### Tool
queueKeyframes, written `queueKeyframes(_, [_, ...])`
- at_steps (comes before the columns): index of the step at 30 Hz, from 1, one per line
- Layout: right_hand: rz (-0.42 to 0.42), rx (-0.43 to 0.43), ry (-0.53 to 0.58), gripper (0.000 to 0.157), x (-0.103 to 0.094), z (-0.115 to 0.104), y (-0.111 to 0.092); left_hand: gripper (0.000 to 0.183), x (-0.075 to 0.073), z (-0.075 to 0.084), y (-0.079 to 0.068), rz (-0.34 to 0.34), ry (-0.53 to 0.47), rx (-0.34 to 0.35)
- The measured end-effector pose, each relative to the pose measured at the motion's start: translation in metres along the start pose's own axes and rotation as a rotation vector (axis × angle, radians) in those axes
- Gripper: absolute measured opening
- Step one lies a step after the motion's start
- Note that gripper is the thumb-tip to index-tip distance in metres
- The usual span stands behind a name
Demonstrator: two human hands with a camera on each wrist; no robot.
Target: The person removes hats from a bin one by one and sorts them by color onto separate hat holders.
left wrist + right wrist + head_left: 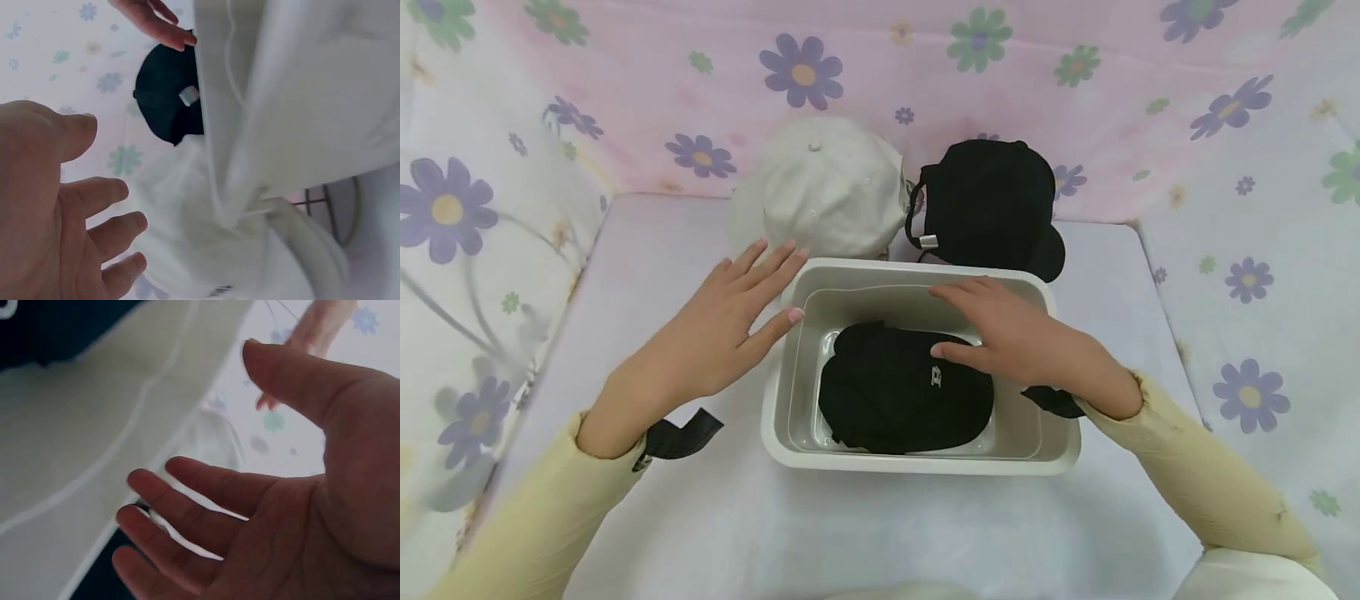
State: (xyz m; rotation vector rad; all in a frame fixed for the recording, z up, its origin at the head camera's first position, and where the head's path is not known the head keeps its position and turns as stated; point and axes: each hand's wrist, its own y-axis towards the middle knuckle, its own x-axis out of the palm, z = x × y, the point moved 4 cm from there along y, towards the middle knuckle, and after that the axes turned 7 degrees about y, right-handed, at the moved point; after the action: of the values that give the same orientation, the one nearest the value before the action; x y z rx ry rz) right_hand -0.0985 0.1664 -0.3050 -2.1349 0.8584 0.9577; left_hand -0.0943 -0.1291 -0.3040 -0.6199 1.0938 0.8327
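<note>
A black cap (887, 392) with a small white emblem lies inside the white plastic tub (917, 467). My left hand (730, 317) hovers beside the tub's left rim with its fingers spread, near the white cap (835, 187) behind the tub. In the left wrist view that hand (81, 206) holds nothing, and the white cap (194, 231) shows past its fingertips. Over the right part of the tub is my right hand (1015, 333), fingers extended and thumb apart, above the black cap. The right wrist view shows its bare palm (250, 519).
A second black cap (992, 204) with a strap and metal buckle sits behind the tub, right of the white cap. The white table (685, 508) is bordered by flower-print cloth (880, 75) at the back and sides. Dark straps (681, 437) hang at both wrists.
</note>
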Motion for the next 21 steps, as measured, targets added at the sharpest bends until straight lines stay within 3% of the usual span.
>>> queueKeyframes(10, [-0.178, -0.063, 0.012, 0.076, 0.037, -0.015, 0.034, 0.065, 0.036, -0.002, -0.034, 0.058, 0.037, -0.082])
queueKeyframes(21, [-0.309, -0.085, -0.051, 0.08, 0.078, -0.023, 0.055, 0.064, 0.053, 0.013, -0.036, 0.079, 0.038, -0.082])
